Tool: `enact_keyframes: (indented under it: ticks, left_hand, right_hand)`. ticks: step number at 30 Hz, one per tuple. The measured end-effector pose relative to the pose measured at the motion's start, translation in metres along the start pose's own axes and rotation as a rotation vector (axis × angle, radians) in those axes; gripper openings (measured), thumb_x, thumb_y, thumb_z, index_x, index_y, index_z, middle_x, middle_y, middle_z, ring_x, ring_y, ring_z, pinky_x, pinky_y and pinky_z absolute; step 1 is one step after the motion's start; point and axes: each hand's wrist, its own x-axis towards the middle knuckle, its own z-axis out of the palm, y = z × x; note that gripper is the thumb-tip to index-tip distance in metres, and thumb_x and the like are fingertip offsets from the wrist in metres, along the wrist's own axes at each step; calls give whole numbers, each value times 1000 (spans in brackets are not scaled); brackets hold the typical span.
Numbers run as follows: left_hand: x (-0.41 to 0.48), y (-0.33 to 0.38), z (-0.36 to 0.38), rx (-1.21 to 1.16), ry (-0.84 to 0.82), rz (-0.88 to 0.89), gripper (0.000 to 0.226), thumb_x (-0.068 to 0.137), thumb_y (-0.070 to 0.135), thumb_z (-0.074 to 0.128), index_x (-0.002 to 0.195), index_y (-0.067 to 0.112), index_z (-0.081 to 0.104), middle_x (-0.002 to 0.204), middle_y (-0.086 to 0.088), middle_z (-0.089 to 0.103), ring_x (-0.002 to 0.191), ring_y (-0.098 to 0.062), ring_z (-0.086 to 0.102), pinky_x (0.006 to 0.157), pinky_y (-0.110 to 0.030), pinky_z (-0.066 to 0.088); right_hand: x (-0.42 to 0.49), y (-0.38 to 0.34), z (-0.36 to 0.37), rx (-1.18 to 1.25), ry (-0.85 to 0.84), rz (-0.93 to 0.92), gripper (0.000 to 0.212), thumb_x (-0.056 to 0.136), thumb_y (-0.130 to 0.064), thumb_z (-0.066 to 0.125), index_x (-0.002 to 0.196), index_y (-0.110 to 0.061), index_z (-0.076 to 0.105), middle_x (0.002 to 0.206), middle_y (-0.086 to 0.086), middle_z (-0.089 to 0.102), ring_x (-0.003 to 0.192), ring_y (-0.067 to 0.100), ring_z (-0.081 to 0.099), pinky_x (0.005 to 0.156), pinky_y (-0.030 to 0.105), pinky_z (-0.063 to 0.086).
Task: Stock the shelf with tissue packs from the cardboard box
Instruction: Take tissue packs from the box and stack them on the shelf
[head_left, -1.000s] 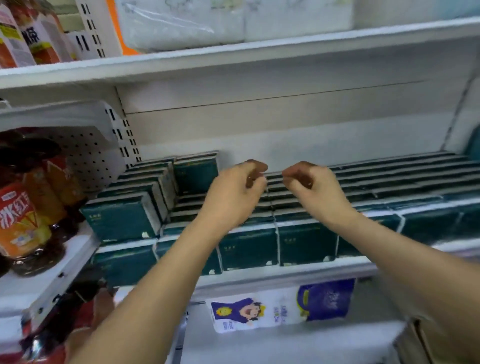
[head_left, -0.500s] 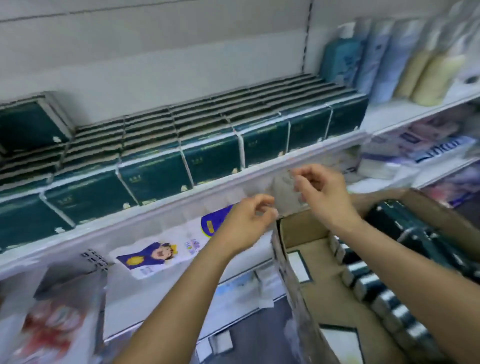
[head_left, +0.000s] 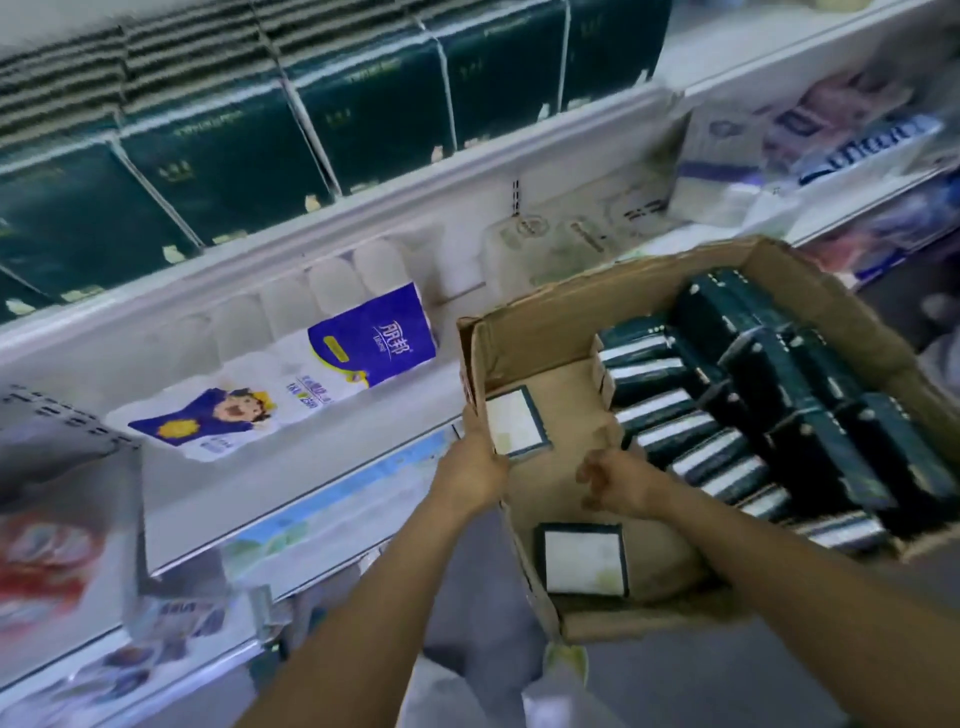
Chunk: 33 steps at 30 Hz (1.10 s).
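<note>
Shop aisle, white shelving along the left and top, grey floor (head_left: 675, 675) below. Upper shelf (head_left: 363, 202) is packed to its front lip with dark green shelved tissue packs (head_left: 374, 104) standing upright in tight rows, no gaps seen. Toilet roll pack (head_left: 311, 384) lies on the tier under it. Open cardboard box (head_left: 545, 332) sits at lower right, just beside the shelving. Its left half is bare floor with room to reach in. Left hand (head_left: 472, 478) grips the rim of the box's left wall, fingers over the edge, touching a white-faced pack (head_left: 517, 422) leaning there. Right hand (head_left: 618, 486) hangs inside the box over the bare floor, fingers curled tight, nothing seen in them. Boxed tissue packs (head_left: 810, 452), dark green, fill the right half in rows on edge, more piled loosely on top. One flat pack (head_left: 583, 558) lies face up near the front wall. Frame blurred.
</note>
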Motion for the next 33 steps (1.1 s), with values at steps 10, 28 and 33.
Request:
enact_keyframes:
  ticks: [10,28,33]
  left_hand:
    - [4,-9,12,9,74,12,68,97,20,46,153,25,8,126,-11,59,103,-32,62,89,-42,54]
    - [-9,5,1,-126,356,-34,45,96,47,47,133,22,46,133,1,45,114,-19,55,95,-37,47]
    - [-28,49,-32,-663,268,-2,44,98,55,37,98,19,62,87,2,67,81,-11,59,73,-28,45]
  right_hand:
    - [18,35,53,-359,-192,126,62,75,-28,79,126,-16,46,127,6,43,115,25,49,95,36,47]
    - [-22,-23,-49,-23,717,-328,39,69,-18,79,92,-21,48,96,-1,52,90,18,47,69,35,41]
    - [-42,-65,-72,-300,977,-739,54,56,-5,81,95,-18,45,99,7,55,87,21,42,72,32,34]
